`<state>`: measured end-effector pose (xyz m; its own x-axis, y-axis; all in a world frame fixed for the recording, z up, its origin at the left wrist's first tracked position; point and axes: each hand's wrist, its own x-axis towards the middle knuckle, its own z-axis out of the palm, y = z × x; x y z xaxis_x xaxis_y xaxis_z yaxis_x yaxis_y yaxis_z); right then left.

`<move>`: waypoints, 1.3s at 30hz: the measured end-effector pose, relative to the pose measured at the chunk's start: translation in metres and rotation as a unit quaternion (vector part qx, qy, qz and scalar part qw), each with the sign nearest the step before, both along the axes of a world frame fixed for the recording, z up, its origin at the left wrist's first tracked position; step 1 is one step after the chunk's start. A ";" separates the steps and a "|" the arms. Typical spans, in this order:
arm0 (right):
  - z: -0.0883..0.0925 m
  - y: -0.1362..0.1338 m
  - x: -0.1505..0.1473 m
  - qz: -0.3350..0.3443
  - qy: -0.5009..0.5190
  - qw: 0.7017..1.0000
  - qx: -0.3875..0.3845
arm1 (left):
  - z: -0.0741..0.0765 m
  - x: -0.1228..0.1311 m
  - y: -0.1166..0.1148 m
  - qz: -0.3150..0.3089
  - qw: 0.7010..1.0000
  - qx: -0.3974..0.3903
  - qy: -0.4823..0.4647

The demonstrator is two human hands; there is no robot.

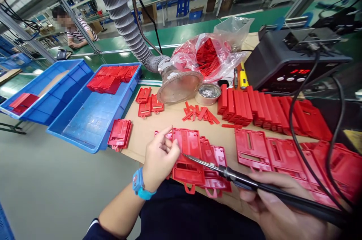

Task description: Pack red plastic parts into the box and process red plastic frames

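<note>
My right hand [278,204] grips a soldering iron [240,177] by its black handle. The metal tip points left and reaches a red plastic panel [188,145] at the table's front edge. Over the left side of that panel, my left hand [161,159] is closed, thumb and index finger close together; whatever they pinch is too small to make out. More red panels [217,157] lie partly under this one, to its right. Behind them is a loose pile of narrow red strips [199,113], beside a round tin [207,94] with silvery contents.
A fume extractor hood [179,85] hangs over the table. Stacked red parts [260,110] and a soldering station [296,62] stand right, its cable [294,119] looping in front. Blue bins [85,123] are left. A bag of red strips [209,57] lies behind; a person [75,28] sits far left.
</note>
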<state>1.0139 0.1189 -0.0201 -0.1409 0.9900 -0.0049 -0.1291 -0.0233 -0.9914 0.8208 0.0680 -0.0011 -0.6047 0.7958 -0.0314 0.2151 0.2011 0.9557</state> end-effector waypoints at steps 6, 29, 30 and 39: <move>-0.004 0.001 -0.001 -0.012 -0.001 1.000 -0.012 | 0.002 0.000 -0.001 0.007 1.000 0.003 -0.003; 0.002 0.005 0.004 -0.031 0.034 0.999 0.012 | 0.004 0.000 0.002 0.015 1.000 0.006 -0.003; 0.002 0.005 0.004 -0.029 0.032 0.999 0.013 | 0.004 0.000 0.002 0.015 1.000 0.006 -0.004; 0.003 0.001 0.001 -0.045 0.025 0.999 0.007 | 0.004 0.000 0.002 0.020 1.000 0.011 -0.004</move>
